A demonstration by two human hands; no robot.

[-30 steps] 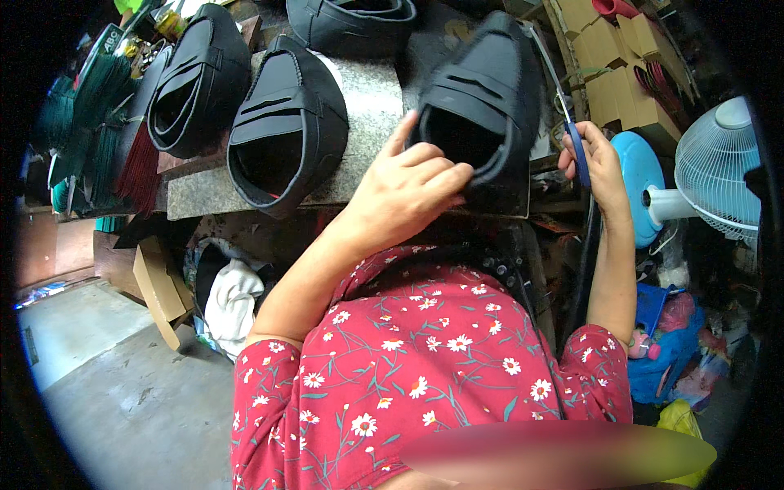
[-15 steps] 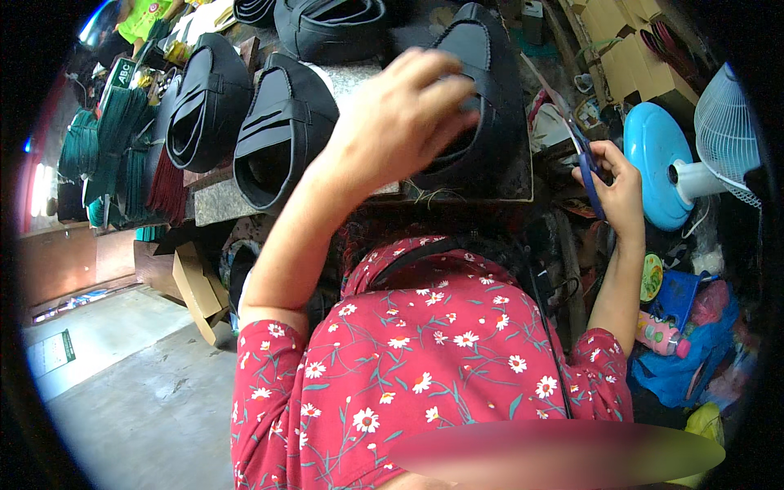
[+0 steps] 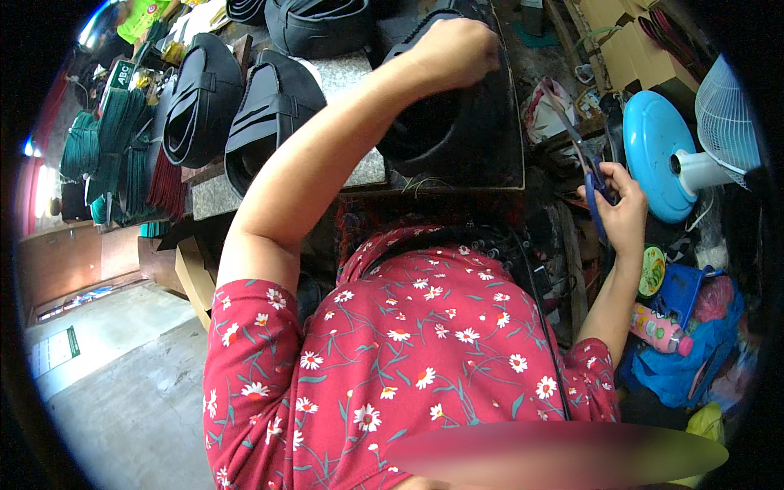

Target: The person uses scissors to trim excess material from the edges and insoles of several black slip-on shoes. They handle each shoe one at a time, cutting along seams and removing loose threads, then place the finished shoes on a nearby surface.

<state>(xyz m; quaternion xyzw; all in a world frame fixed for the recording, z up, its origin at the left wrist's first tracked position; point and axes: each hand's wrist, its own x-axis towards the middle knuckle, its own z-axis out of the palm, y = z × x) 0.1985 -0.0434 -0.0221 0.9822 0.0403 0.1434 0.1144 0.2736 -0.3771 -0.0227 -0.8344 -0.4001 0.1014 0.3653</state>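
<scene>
The left hand [image 3: 454, 51] gripped a black shoe upper [image 3: 445, 122] at the tabletop's [image 3: 359, 167] right edge, fingers curled; the right hand [image 3: 621, 214] pinched blue scissors [image 3: 590, 175], trimming apparently unfinished.

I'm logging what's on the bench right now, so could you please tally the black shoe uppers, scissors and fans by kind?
Black shoe uppers: 5, counting the one under the left hand, at
Scissors: 1, in the right hand
Fans: 1
Total: 7

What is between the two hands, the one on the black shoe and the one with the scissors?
In the head view, between the left hand on the black shoe and the right hand holding blue-handled scissors lies a crumpled white bag.
</scene>
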